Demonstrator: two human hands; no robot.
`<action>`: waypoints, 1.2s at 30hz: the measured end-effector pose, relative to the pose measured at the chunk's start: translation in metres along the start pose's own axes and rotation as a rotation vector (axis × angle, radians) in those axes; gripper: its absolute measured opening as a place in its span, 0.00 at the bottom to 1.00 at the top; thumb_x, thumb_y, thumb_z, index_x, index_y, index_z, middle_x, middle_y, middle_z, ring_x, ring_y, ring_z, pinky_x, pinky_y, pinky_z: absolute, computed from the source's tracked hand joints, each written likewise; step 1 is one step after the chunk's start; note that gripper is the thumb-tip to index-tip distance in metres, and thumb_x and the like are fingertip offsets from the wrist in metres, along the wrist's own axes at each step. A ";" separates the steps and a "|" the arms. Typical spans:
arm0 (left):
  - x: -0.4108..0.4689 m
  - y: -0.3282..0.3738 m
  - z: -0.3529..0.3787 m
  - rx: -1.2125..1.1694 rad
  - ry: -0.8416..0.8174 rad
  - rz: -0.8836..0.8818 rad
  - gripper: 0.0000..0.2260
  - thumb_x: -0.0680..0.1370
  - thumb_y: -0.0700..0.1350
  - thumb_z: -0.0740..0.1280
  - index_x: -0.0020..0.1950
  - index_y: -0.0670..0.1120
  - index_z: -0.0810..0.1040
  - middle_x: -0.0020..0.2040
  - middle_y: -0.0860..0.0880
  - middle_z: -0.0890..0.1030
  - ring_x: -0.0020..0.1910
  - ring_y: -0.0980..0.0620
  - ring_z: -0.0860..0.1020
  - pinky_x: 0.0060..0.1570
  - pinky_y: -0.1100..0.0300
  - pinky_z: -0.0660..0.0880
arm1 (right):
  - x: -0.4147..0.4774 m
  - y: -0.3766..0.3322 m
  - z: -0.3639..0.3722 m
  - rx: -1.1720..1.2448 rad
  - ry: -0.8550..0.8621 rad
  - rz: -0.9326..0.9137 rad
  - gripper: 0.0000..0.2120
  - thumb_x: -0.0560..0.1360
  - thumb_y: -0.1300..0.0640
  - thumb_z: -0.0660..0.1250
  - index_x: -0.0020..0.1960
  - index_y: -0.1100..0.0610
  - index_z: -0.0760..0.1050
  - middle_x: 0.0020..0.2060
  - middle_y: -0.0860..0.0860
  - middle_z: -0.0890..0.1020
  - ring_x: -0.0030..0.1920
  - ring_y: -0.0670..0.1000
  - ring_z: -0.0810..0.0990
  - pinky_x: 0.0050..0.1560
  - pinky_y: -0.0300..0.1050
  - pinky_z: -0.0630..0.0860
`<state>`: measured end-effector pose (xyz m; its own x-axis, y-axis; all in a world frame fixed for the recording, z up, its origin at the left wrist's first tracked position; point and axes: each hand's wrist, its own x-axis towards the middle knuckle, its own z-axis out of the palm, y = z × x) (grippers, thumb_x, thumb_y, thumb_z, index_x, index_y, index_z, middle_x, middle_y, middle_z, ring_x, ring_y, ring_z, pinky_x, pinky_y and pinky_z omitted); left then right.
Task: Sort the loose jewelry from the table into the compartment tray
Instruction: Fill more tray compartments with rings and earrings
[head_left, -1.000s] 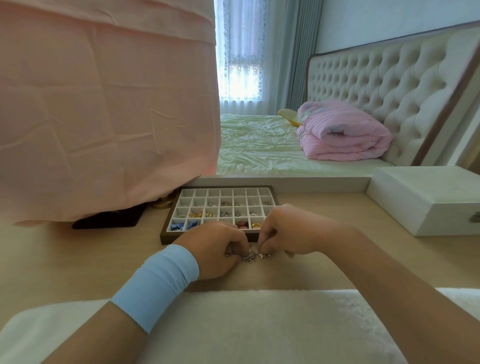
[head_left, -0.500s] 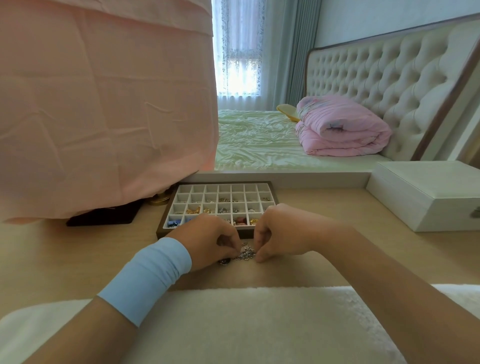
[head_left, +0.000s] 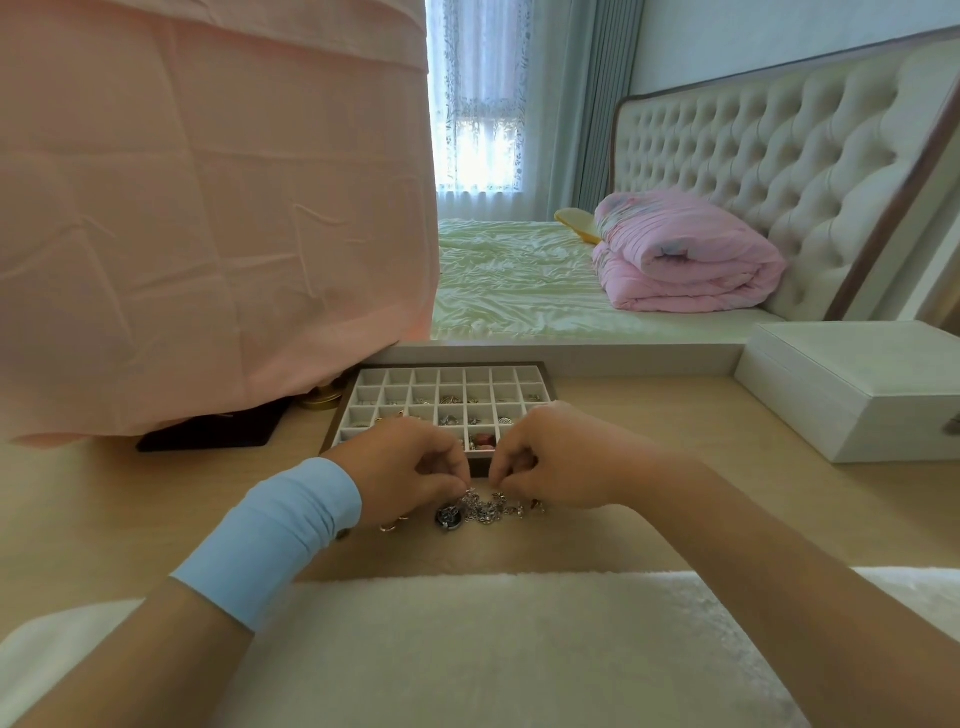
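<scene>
I note both hands, left hand (head_left: 410, 467) and right hand (head_left: 550, 462), pinching the tangled silver jewelry (head_left: 485, 509) before the compartment tray (head_left: 550, 382), apparently separating pieces.

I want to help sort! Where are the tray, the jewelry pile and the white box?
tray (head_left: 451, 376), head view, an empty far compartment.
jewelry pile (head_left: 485, 511), head view, the silver chains in its middle.
white box (head_left: 852, 384), head view, its lid.

The tray (head_left: 519, 375) sits on the bench (head_left: 649, 428), jewelry (head_left: 485, 510) before it, a box (head_left: 852, 384) to its right, the bed (head_left: 514, 280) behind the bench.
</scene>
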<state>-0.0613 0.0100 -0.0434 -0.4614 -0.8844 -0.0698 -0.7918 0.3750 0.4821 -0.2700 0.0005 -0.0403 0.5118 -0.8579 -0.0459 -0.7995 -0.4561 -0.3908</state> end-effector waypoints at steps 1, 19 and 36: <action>0.000 0.000 0.000 -0.002 0.004 0.000 0.02 0.78 0.48 0.69 0.46 0.55 0.80 0.40 0.56 0.82 0.39 0.58 0.80 0.41 0.65 0.77 | 0.000 0.000 0.001 -0.014 -0.001 -0.008 0.05 0.77 0.56 0.72 0.50 0.49 0.86 0.35 0.41 0.78 0.36 0.40 0.76 0.45 0.40 0.79; 0.002 0.005 0.006 0.103 -0.021 0.001 0.08 0.77 0.50 0.69 0.55 0.61 0.81 0.49 0.62 0.80 0.43 0.64 0.75 0.47 0.70 0.73 | -0.003 0.000 -0.010 -0.056 0.013 0.045 0.04 0.76 0.56 0.73 0.48 0.49 0.86 0.35 0.40 0.76 0.36 0.40 0.75 0.44 0.41 0.78; 0.004 -0.002 0.005 -0.335 0.104 -0.035 0.04 0.78 0.43 0.69 0.48 0.52 0.81 0.42 0.56 0.86 0.36 0.65 0.80 0.39 0.67 0.74 | -0.004 -0.001 -0.005 -0.054 -0.114 0.062 0.08 0.70 0.49 0.79 0.48 0.47 0.87 0.38 0.39 0.83 0.42 0.40 0.81 0.48 0.41 0.81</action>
<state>-0.0636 0.0075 -0.0487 -0.3789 -0.9254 -0.0101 -0.6233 0.2471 0.7419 -0.2728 0.0033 -0.0346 0.4907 -0.8537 -0.1743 -0.8449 -0.4174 -0.3344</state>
